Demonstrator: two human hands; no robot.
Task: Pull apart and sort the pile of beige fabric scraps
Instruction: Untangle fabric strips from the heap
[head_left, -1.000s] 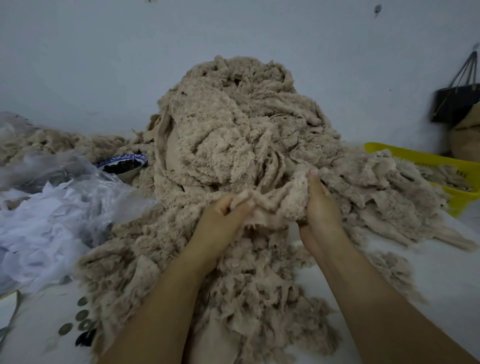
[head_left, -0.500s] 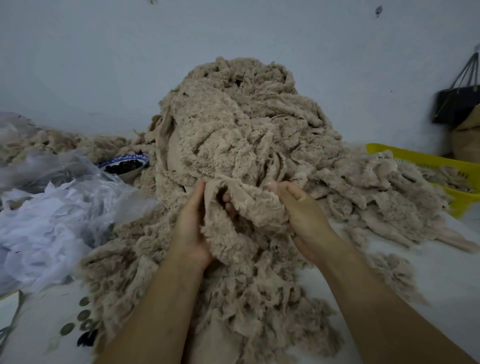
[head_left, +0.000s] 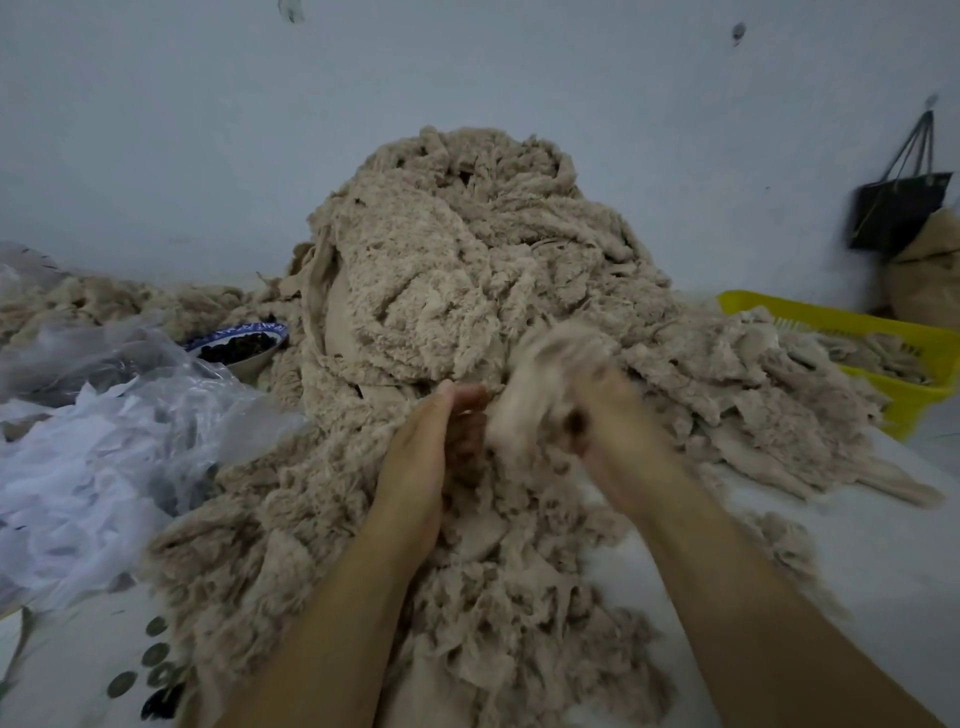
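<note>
A tall pile of beige fluffy fabric scraps (head_left: 467, 270) fills the middle of the white surface and spills toward me. My right hand (head_left: 618, 441), blurred by motion, grips a bunched beige scrap (head_left: 540, 364) at the pile's front, lifted a little off it. My left hand (head_left: 421, 467) stands on edge just left of that scrap. Its fingers are nearly straight and point up, with the fingertips close to the scrap. Both forearms reach in over loose scraps lying near me.
A yellow basket (head_left: 904, 332) holding beige scraps sits at the right. A blue-rimmed bowl (head_left: 244, 343) of dark pieces and clear plastic bags with white fabric (head_left: 78, 467) lie left. Dark round discs (head_left: 150, 660) lie at front left. A black bag (head_left: 898, 208) hangs on the wall.
My right hand has pulled the scrap up and to the right in a fast motion. My left hand has let go of the fabric and straightened its fingers.
</note>
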